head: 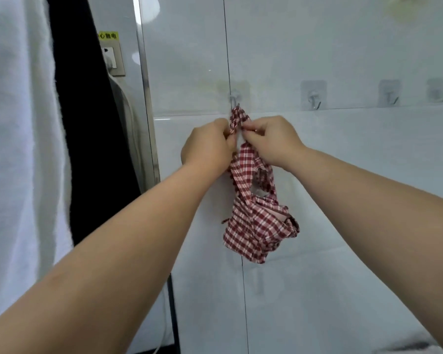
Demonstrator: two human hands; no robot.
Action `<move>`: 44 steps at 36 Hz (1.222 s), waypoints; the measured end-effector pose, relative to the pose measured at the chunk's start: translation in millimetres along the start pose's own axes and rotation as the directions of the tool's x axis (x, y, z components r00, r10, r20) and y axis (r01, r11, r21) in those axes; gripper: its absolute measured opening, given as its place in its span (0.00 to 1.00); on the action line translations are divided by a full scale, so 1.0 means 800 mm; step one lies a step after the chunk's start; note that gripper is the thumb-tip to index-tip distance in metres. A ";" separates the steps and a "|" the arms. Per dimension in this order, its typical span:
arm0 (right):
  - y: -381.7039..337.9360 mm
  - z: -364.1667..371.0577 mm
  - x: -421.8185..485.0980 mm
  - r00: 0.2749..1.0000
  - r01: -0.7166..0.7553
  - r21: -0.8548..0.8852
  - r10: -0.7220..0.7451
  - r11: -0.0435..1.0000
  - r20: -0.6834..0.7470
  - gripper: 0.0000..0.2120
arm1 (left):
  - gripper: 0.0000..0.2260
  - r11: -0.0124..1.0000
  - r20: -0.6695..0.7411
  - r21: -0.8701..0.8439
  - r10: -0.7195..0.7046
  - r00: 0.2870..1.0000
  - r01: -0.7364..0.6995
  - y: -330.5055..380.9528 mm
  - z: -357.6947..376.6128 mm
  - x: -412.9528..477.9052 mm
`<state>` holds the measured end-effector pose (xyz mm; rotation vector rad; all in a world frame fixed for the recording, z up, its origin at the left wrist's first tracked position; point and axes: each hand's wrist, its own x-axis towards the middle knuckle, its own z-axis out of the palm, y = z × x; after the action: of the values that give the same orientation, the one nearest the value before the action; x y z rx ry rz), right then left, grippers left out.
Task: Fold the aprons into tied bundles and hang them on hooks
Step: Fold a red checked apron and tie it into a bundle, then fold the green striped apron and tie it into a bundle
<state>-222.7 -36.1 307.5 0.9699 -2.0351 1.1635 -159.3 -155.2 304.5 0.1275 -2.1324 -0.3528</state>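
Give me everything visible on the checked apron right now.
The apron is red-and-white checked cloth, folded into a loose tied bundle hanging against the white tiled wall. Its strap loop rises to the leftmost hook; whether it has caught is unclear. The left hand and right hand each pinch the loop below it.

left hand (207, 144) fingertips hidden behind its own knuckles; hook (234, 98) tip covered by apron strap (237, 118); yellow label (108, 35) text blurred, unreadable; white cloth (16, 123) cut off at left edge
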 end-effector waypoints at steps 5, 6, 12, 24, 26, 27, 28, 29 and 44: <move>0.005 -0.018 -0.055 1.000 -0.018 -0.006 0.018 1.000 0.024 0.20 | 0.17 0.992 -0.018 -0.125 0.030 0.999 -0.032 0.004 -0.006 -0.051; 0.011 -0.022 -0.068 0.999 -0.046 0.016 0.046 0.999 0.003 0.20 | 0.17 0.985 -0.049 -0.165 0.036 0.998 -0.044 0.005 -0.004 -0.064; 0.068 -0.048 -0.145 0.972 -0.234 0.028 0.234 0.972 0.005 0.14 | 0.15 0.922 -0.122 -0.251 0.271 0.955 -0.293 0.032 0.032 -0.154; 0.206 -0.106 -0.414 0.690 -0.660 -0.245 0.702 0.710 0.175 0.13 | 0.10 0.934 0.689 -0.352 0.217 0.691 0.058 0.084 0.192 -0.355; 0.226 -0.115 -0.456 0.601 -0.710 -0.311 0.774 0.632 0.199 0.16 | 0.10 0.936 0.772 -0.333 0.198 0.604 0.118 0.088 0.213 -0.385; 0.234 -0.121 -0.479 0.559 -0.722 -0.352 0.802 0.595 0.209 0.17 | 0.10 0.936 0.809 -0.324 0.200 0.553 0.136 0.089 0.224 -0.402; 0.241 -0.123 -0.496 0.528 -0.725 -0.390 0.821 0.568 0.215 0.19 | 0.10 0.937 0.839 -0.313 0.195 0.508 0.156 0.087 0.232 -0.415; 0.252 -0.127 -0.514 0.494 -0.726 -0.428 0.841 0.539 0.222 0.22 | 0.10 0.935 0.864 -0.305 0.193 0.465 0.178 0.087 0.243 -0.430; 0.287 -0.072 -0.653 0.182 -0.533 -0.785 0.949 0.314 0.257 0.42 | 0.12 0.940 0.951 -0.197 0.115 0.287 0.278 0.076 0.281 -0.517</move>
<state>-112.5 251.5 -176.0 -0.1830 -3.5151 0.4312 -114.2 41.6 -124.9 -0.2674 -3.2526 -1.0835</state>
